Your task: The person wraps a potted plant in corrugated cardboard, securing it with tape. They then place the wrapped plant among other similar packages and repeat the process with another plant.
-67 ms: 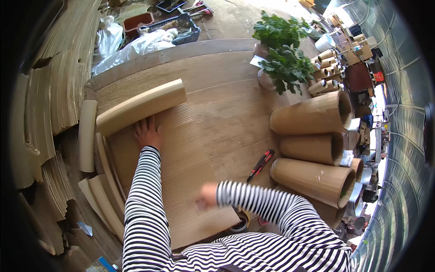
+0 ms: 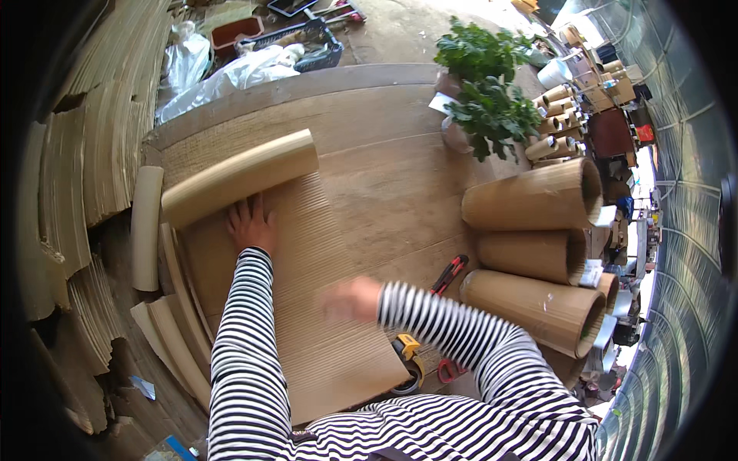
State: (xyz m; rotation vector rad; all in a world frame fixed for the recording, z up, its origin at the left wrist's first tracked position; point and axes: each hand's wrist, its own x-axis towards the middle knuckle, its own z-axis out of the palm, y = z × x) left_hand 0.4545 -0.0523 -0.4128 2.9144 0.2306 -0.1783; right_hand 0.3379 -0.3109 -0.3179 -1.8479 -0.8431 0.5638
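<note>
A sheet of corrugated cardboard [image 2: 296, 323] lies in front of me, its far end curled up into a roll [image 2: 242, 175]. My left hand [image 2: 252, 226] presses flat on the sheet just below that curl, fingers spread. Over the sheet's right side is my right hand [image 2: 354, 300], smeared by motion; its fingers cannot be made out. Right of it lies a red and black utility knife [image 2: 449, 273], partly behind my sleeve. A yellow tape dispenser [image 2: 408, 345] sits by the sheet's near right corner, with red scissor-like handles [image 2: 448, 371] beside it.
Several cardboard tubes [image 2: 530, 196] lie along the right of the wooden tabletop [image 2: 384, 192]. Leafy plants [image 2: 492, 115] stand at the far right. Stacked cardboard sheets [image 2: 115, 146] and curved cardboard pieces [image 2: 181, 338] line the left. A dark crate [image 2: 319, 50] lies beyond the table.
My right hand has moved farther from my body over the sheet, and more of the tape dispenser and red handles shows. My left hand stays in place.
</note>
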